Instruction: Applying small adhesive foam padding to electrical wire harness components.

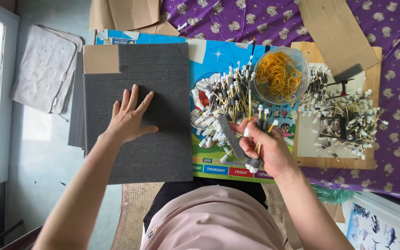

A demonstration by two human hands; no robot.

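My left hand (129,116) lies flat, fingers spread, on a dark grey foam sheet (158,153) with thin slits. My right hand (268,149) grips a bundle of small wire pieces (261,121) with white and yellow tips, together with a grey foam strip (233,139) that sticks out to the left. Just above that hand lies a loose pile of the same wire pieces (223,99) on a colourful printed board (218,55). A clear bowl of yellow rubber bands (279,74) stands beyond the pile.
A wooden board (302,162) at the right carries another heap of wire pieces (343,118). Cardboard pieces (336,30) lie on a purple patterned cloth (394,92). A pale folded cloth (45,67) is on the floor at left, beside a window.
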